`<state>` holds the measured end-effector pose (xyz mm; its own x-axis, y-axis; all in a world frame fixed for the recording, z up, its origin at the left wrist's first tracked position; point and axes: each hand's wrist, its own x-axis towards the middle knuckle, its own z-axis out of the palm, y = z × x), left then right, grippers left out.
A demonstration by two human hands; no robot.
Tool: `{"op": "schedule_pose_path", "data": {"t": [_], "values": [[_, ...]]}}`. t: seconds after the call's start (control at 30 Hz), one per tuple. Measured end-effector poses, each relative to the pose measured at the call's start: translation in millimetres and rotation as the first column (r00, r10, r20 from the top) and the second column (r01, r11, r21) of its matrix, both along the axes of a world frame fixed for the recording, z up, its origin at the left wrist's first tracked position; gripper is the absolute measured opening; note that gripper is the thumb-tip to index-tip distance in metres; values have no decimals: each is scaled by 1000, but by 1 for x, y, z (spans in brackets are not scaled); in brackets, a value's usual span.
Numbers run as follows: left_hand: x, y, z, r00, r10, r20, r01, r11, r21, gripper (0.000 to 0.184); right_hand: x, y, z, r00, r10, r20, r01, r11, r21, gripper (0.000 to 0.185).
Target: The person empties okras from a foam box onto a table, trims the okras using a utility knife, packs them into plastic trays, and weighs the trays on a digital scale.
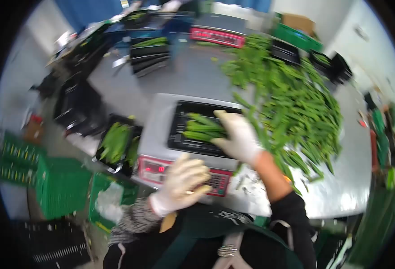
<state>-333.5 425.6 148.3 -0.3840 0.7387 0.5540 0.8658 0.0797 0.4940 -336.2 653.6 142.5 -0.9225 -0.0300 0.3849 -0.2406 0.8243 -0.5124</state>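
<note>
A black plastic tray [179,142] lies on the platform of a silver weighing scale [157,119], with several green okra pods [202,129] side by side inside. My right hand [240,136], in a white glove, reaches into the tray from the right, thumb and fingers round the right ends of the pods. The palm hides part of them. My left hand [182,184], also gloved, hovers over the scale's red front panel [150,169] with its fingers stretched out and nothing in it. It covers part of the display and keys.
A big pile of loose okra [296,103] covers the table's right side. Left of the scale stands a filled tray [117,143], near stacked black trays [78,105]. A second scale [217,33] stands at the back. Green crates [60,184] are at lower left.
</note>
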Motion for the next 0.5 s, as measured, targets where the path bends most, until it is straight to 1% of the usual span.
{"op": "schedule_pose_path", "data": {"t": [0.03,0.07,0.1,0.17,0.23,0.3,0.4,0.47,0.5], "values": [[6,1,-1,998,-8,60,6,999,33,30,7,12,12,999,-26,-33,26,1000,13,58],[10,2,-11,995,-18,98,13,999,52,28,18,19,29,985,-153,79,159,984,-79,50],[14,3,-14,987,-32,155,22,998,63,24,29,35,19,960,-250,125,273,935,-227,41],[24,5,-19,973,-30,230,10,996,88,23,42,85,-36,928,-332,166,369,874,-315,32],[30,8,-27,953,-99,286,58,987,151,20,60,105,-68,837,-440,326,490,867,-88,30],[35,11,-34,947,-96,305,44,984,173,19,69,119,-102,778,-484,400,506,861,55,29],[26,5,-32,950,-82,302,21,980,200,18,75,124,-127,742,-521,423,552,832,56,30],[11,-9,-21,945,-54,322,-19,975,219,16,76,122,-123,735,-518,438,547,834,70,29],[1,-20,-14,945,63,322,-139,966,219,7,77,121,-123,730,-518,446,545,835,78,29]]}}
